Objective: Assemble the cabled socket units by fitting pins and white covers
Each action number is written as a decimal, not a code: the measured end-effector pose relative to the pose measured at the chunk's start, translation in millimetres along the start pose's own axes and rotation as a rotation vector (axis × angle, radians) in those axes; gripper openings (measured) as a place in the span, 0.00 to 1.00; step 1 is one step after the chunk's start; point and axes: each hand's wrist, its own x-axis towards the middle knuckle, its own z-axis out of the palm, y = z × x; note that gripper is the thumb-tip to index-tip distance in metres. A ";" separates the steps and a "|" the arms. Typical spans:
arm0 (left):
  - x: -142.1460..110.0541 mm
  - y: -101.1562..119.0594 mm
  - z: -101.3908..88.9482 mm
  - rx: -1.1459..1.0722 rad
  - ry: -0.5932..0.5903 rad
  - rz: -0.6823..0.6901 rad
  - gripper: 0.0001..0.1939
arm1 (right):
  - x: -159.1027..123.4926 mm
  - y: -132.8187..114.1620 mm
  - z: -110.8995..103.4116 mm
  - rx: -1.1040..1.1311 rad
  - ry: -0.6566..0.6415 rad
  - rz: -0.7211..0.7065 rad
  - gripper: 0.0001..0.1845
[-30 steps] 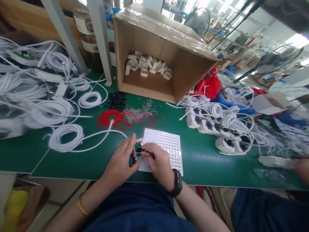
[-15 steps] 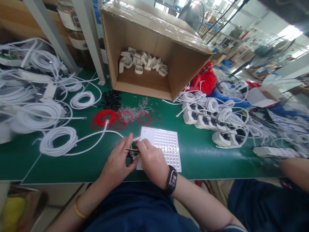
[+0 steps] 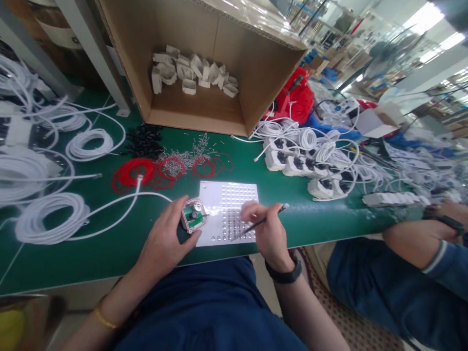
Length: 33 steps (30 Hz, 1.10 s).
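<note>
My left hand (image 3: 164, 239) is closed round a small white housing (image 3: 193, 214) with a green circuit board in it, fingers and thumb on its edges. A white cable (image 3: 153, 194) runs from the coil up to my left fingers. My right hand (image 3: 270, 234) grips a thin dark pointed tool (image 3: 252, 227); its tip points down-left over the lower part of a white sheet (image 3: 210, 195). Rows of small shiny round pieces (image 3: 230, 217) cover the sheet's right part. Whether the tip touches one, I cannot tell.
Behind stands an open cardboard box (image 3: 197, 114) with white housings (image 3: 189, 87). Red rings (image 3: 135, 171), small screws (image 3: 183, 161) and black parts (image 3: 144, 141) lie before it. Coiled cables (image 3: 51, 217) fill the left, white sockets (image 3: 296, 165) the right. A co-worker's arm (image 3: 413, 239) is at far right.
My right hand has moved right with the tool, away from the housing to above the sheet. The housing's inside now shows. The whole view has shifted.
</note>
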 end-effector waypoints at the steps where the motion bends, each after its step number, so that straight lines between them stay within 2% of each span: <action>1: 0.6 0.0 -0.3 -0.012 -0.005 -0.026 0.34 | -8.3 3.3 -5.9 0.050 0.043 0.065 0.40; 4: 0.8 -1.9 -4.9 -0.125 -0.002 -0.107 0.34 | -32.3 17.2 -8.2 0.188 0.123 0.269 0.39; 6: 0.3 -4.7 -12.9 -0.259 -0.068 -0.122 0.38 | -44.2 27.2 -1.5 0.236 0.123 0.320 0.32; 9: 1.3 -9.6 -29.4 -0.326 -0.301 -0.032 0.40 | -54.3 38.7 9.2 0.180 0.109 0.317 0.19; 12: 4.9 -12.2 -42.6 -0.177 -0.509 0.120 0.34 | -58.6 44.8 15.0 0.106 0.151 0.268 0.14; 16: 9.0 -10.3 -47.4 -0.062 -0.635 0.157 0.33 | -62.0 48.5 18.1 0.070 0.207 0.190 0.10; 19: 10.0 -7.9 -46.8 -0.053 -0.660 0.160 0.33 | -63.4 50.2 19.4 0.040 0.205 0.170 0.09; 33: 3.3 -3.6 -42.5 -0.081 -0.549 0.145 0.32 | -60.7 41.4 13.1 -0.134 0.082 0.119 0.09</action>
